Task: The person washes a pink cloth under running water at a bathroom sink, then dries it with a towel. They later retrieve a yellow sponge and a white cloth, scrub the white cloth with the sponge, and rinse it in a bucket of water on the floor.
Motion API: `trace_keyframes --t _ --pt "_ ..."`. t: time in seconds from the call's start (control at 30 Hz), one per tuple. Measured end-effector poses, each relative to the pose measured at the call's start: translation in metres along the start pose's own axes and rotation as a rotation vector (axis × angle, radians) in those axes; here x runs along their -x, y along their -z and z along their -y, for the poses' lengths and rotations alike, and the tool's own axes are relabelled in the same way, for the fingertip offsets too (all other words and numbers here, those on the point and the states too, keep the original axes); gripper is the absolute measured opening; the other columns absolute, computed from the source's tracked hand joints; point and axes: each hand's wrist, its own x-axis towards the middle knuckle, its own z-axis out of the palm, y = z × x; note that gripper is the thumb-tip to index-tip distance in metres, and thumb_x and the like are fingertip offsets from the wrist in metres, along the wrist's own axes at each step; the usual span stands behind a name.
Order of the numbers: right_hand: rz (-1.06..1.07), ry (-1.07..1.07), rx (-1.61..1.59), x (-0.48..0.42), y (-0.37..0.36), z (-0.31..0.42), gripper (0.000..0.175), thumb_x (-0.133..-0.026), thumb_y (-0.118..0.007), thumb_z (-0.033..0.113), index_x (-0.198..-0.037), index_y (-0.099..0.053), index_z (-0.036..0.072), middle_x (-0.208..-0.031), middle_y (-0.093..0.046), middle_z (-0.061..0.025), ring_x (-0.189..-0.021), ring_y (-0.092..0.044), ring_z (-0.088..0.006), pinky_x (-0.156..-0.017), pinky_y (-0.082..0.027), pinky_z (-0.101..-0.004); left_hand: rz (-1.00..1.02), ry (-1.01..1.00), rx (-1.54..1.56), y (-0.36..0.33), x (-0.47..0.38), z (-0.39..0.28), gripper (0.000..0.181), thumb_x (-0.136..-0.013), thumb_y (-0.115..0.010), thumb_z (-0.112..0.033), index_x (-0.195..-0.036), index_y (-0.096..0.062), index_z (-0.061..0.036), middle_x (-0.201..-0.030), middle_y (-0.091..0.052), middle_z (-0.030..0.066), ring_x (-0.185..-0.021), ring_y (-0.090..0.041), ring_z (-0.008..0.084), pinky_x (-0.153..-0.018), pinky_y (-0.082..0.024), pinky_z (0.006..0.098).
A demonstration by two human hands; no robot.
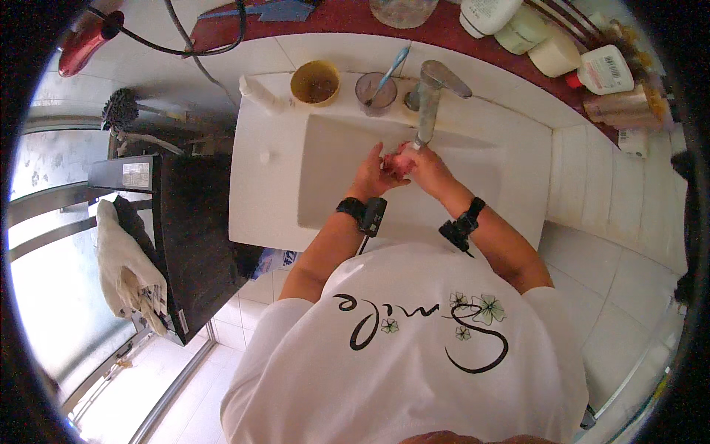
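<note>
A pink, wet-looking item, too blurred to name exactly, lies between my hands under the metal faucet. My left hand is cupped at its left side, fingers partly spread. My right hand bends over its right side, close below the spout. Both are above the white washbasin. Which fingers grip the item is hard to see. Behind the bowl stand a yellow cup and a clear cup with a blue toothbrush in it. A white tube lies at the back left corner.
A dark red shelf with bottles and jars runs above the basin. At left, a black cabinet has a light cloth hanging on its side. A red hair dryer and black cable hang at upper left.
</note>
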Motion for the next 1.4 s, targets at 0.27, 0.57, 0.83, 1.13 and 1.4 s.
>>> trace_keyframes --t 0.27,0.57,0.83,1.13,1.4 --pt "-0.009 0.547 0.654 0.05 -0.018 0.054 0.022 -0.084 -0.06 0.004 -0.105 -0.061 0.002 -0.12 -0.059 -0.0172 -0.11 -0.058 -0.0366 -0.093 -0.05 -0.04 0.446 -0.224 -0.13 -0.015 0.01 0.008 0.033 -0.095 -0.057 -0.041 -0.108 -0.054 -0.0106 -0.105 -0.06 0.0048 -0.098 -0.059 0.02 -0.088 -0.052 0.0413" --pt "-0.411 -0.272 -0.594 0.036 -0.008 0.008 0.03 -0.088 -0.061 0.012 -0.118 -0.055 0.008 -0.119 -0.06 -0.0124 -0.1 -0.064 -0.0319 -0.085 -0.055 -0.0457 0.3 -0.368 0.038 -0.024 0.002 0.02 0.03 -0.102 -0.043 -0.039 -0.096 -0.052 -0.0113 -0.096 -0.059 0.0071 -0.094 -0.059 0.0255 -0.087 -0.051 0.0448" --pt "-0.396 0.307 0.794 0.054 -0.012 0.026 0.071 -0.081 -0.057 -0.001 -0.145 -0.035 0.02 -0.147 -0.036 -0.0169 -0.13 -0.042 -0.0392 -0.105 -0.037 -0.0567 0.129 -0.374 -0.077 -0.01 -0.015 0.018 0.02 -0.102 -0.042 -0.031 -0.094 -0.05 -0.0145 -0.091 -0.059 0.0028 -0.086 -0.06 0.0207 -0.079 -0.054 0.0424" --pt "-0.269 0.229 0.464 0.012 -0.018 0.004 0.029 -0.089 -0.055 0.008 -0.117 -0.061 0.008 -0.099 -0.068 -0.0168 -0.093 -0.063 -0.0368 -0.081 -0.051 -0.0471 -0.052 -0.535 -0.319 -0.04 -0.012 0.013 0.016 -0.099 -0.043 -0.024 -0.097 -0.052 -0.0107 -0.082 -0.057 0.0018 -0.071 -0.054 0.0163 -0.065 -0.046 0.0298" --pt "0.125 -0.239 0.093 0.012 0.0 0.029 0.016 -0.086 -0.064 0.02 -0.088 -0.06 0.004 -0.066 -0.061 -0.0073 -0.055 -0.059 -0.0192 -0.052 -0.048 -0.0353 0.071 -0.729 -0.878 -0.056 0.004 0.004 0.019 -0.101 -0.041 -0.019 -0.09 -0.052 -0.0089 -0.079 -0.052 0.001 -0.071 -0.051 0.0143 -0.063 -0.043 0.0318"
